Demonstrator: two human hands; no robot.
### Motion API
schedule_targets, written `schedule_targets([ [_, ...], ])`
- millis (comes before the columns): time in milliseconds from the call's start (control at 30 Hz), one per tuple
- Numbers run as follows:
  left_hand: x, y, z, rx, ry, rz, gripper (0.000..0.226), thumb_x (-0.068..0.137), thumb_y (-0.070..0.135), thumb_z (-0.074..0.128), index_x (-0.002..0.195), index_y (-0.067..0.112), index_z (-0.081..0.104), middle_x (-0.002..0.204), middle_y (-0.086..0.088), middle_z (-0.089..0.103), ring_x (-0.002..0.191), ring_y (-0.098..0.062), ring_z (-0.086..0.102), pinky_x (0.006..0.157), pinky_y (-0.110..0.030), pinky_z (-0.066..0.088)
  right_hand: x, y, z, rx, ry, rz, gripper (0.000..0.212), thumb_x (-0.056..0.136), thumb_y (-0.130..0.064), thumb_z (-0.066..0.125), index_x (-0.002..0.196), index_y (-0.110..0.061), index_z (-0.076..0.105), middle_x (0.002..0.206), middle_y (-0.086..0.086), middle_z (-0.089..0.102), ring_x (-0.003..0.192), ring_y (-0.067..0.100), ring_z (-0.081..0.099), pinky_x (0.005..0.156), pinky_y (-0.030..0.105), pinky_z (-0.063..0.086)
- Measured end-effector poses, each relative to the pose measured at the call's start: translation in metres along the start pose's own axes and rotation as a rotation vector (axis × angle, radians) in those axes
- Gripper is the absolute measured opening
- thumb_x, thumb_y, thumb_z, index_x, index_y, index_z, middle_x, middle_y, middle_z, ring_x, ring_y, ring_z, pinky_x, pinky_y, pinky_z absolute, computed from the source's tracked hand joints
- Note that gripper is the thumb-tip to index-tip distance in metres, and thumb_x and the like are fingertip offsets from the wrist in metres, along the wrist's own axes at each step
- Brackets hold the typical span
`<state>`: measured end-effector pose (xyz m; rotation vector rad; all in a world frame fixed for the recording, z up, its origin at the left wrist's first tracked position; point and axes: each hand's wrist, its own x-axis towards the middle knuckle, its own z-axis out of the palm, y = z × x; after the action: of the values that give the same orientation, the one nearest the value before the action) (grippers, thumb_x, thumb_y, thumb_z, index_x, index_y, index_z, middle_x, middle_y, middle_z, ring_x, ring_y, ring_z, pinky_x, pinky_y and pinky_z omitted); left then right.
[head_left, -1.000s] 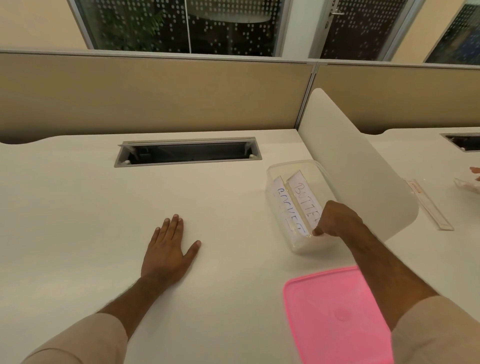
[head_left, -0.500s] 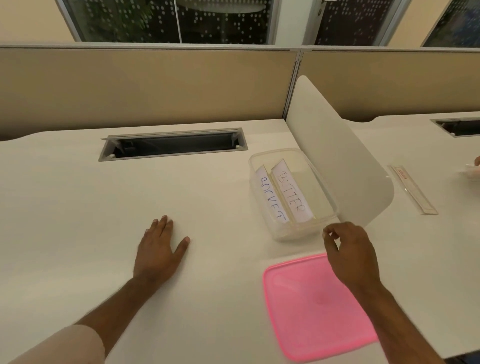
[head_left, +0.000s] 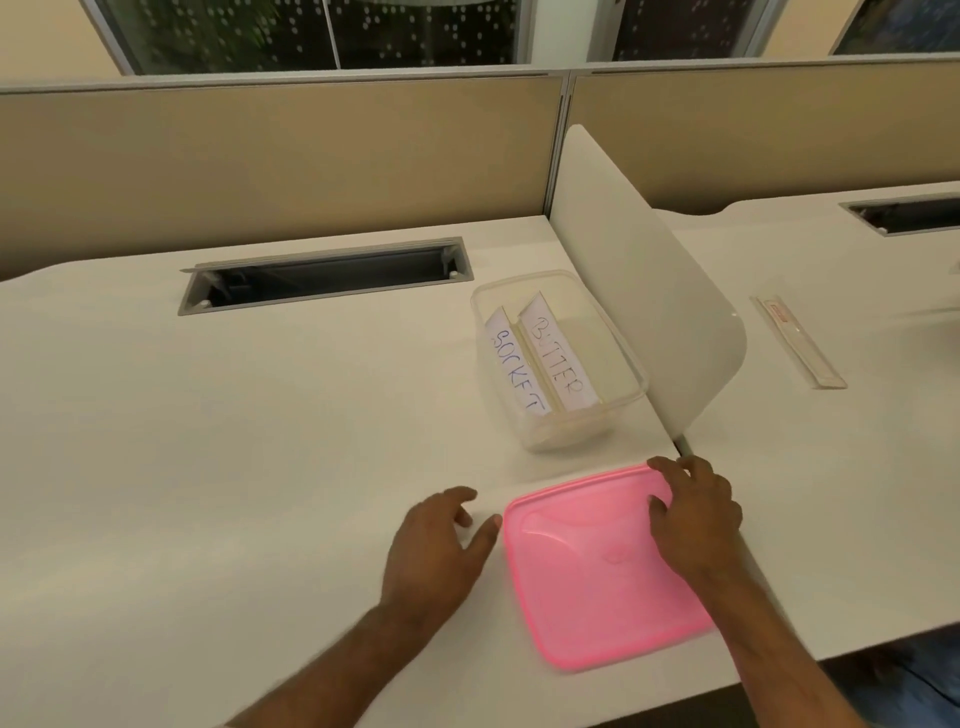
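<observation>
A pink square lid lies flat on the white desk near its front edge. My right hand grips the lid's far right corner, fingers curled over the edge and thumb on top. My left hand rests on the desk just left of the lid, fingers relaxed, thumb close to the lid's left edge. Behind the lid stands a clear plastic container, uncovered. Two paper cards stand inside it, one lettered SOCKET and one lettered BUTTER.
A white curved divider panel rises right beside the container. An open cable slot is sunk in the desk at the back. A clear ruler lies on the neighbouring desk. Beige partitions close the back.
My right hand left the container and came down onto the lid's far corner. My left hand slid right across the desk to the lid's left edge. The view tilted down.
</observation>
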<state>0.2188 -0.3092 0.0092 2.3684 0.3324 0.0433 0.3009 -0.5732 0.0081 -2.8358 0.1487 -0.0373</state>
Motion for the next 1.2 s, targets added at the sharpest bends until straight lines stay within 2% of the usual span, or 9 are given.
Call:
schedule_targets([
  [100, -0.012, 0.004, 0.001, -0.003, -0.156, -0.079, 0.048, 0.082, 0.059, 0.061, 0.119, 0.028, 0.064, 0.072, 0.018, 0.064, 0.074, 0.0, 0.06, 0.07, -0.019, 0.045, -0.007, -0.004, 0.002, 0.061, 0.035, 0.046, 0.042, 0.081, -0.005, 0.066, 0.123, -0.013, 0.061, 0.117, 0.018, 0.057, 0.105, 0.039, 0.051, 0.086, 0.047, 0.042],
  [267, -0.023, 0.004, -0.006, -0.027, -0.222, -0.158, 0.055, 0.082, 0.053, 0.064, 0.126, 0.02, 0.061, 0.084, 0.011, 0.069, 0.09, -0.011, 0.066, 0.084, -0.026, 0.051, -0.021, -0.019, -0.005, 0.164, 0.02, 0.03, 0.035, 0.082, 0.002, 0.06, 0.115, -0.007, 0.067, 0.104, 0.022, 0.063, 0.103, 0.04, 0.056, 0.09, 0.046, 0.047],
  [433, -0.031, -0.012, -0.03, -0.225, -0.153, -0.278, 0.037, 0.085, 0.031, 0.069, 0.117, 0.013, 0.068, 0.076, 0.003, 0.072, 0.081, -0.017, 0.07, 0.084, -0.034, 0.055, -0.037, -0.034, -0.014, 0.331, 0.04, 0.003, 0.031, 0.086, 0.001, 0.059, 0.114, -0.009, 0.067, 0.111, 0.016, 0.061, 0.102, 0.032, 0.059, 0.089, 0.036, 0.047],
  [533, -0.035, -0.021, -0.046, -0.35, -0.07, -0.289, 0.009, 0.089, 0.024, 0.067, 0.087, 0.028, 0.074, 0.066, 0.003, 0.073, 0.065, -0.018, 0.07, 0.074, -0.041, 0.059, -0.047, -0.048, -0.019, 0.429, 0.044, -0.028, 0.029, 0.088, -0.002, 0.06, 0.116, -0.011, 0.066, 0.112, 0.009, 0.061, 0.098, 0.025, 0.06, 0.084, 0.03, 0.045],
  [600, -0.037, -0.027, -0.055, -0.382, -0.013, -0.283, 0.019, 0.091, 0.026, 0.065, 0.075, 0.033, 0.072, 0.064, 0.004, 0.073, 0.063, -0.02, 0.069, 0.072, -0.041, 0.059, -0.053, -0.055, -0.023, 0.496, 0.046, -0.035, 0.029, 0.089, -0.005, 0.061, 0.115, -0.015, 0.065, 0.112, 0.003, 0.061, 0.092, 0.019, 0.059, 0.08, 0.027, 0.044],
  [700, -0.038, -0.036, -0.068, -0.4, 0.049, -0.268, 0.02, 0.093, 0.029, 0.063, 0.08, 0.022, 0.076, 0.063, -0.001, 0.071, 0.063, -0.025, 0.067, 0.071, -0.042, 0.058, -0.061, -0.063, -0.03, 0.628, 0.038, -0.023, 0.029, 0.088, -0.009, 0.064, 0.113, -0.023, 0.064, 0.109, -0.006, 0.062, 0.088, 0.011, 0.059, 0.074, 0.022, 0.044],
  [867, -0.04, -0.045, -0.086, -0.385, 0.121, -0.211, 0.038, 0.095, 0.032, 0.058, 0.07, 0.004, 0.064, 0.063, -0.02, 0.062, 0.055, -0.022, 0.053, 0.063, -0.037, 0.05, -0.068, -0.074, -0.047, 0.901, 0.035, 0.006, 0.029, 0.085, -0.012, 0.07, 0.105, -0.033, 0.065, 0.097, -0.009, 0.066, 0.082, 0.004, 0.061, 0.073, 0.02, 0.047],
  [1033, -0.04, -0.035, -0.106, -0.454, 0.23, -0.185, 0.034, 0.095, 0.026, 0.059, 0.065, 0.041, 0.064, 0.063, 0.0, 0.069, 0.066, -0.024, 0.066, 0.071, -0.041, 0.055, -0.066, -0.073, -0.059, 1.013, -0.071, -0.001, 0.029, 0.086, -0.013, 0.069, 0.108, -0.031, 0.066, 0.093, 0.002, 0.069, 0.089, 0.024, 0.064, 0.081, 0.039, 0.055],
  [1200, -0.034, -0.021, -0.117, -0.522, 0.319, -0.141, 0.034, 0.095, 0.022, 0.06, 0.078, 0.05, 0.064, 0.077, 0.008, 0.072, 0.074, -0.016, 0.067, 0.078, -0.043, 0.058, -0.062, -0.076, -0.068, 1.065, -0.243, -0.114, 0.031, 0.084, -0.005, 0.07, 0.105, -0.027, 0.067, 0.085, 0.01, 0.071, 0.073, 0.023, 0.067, 0.067, 0.036, 0.055],
])
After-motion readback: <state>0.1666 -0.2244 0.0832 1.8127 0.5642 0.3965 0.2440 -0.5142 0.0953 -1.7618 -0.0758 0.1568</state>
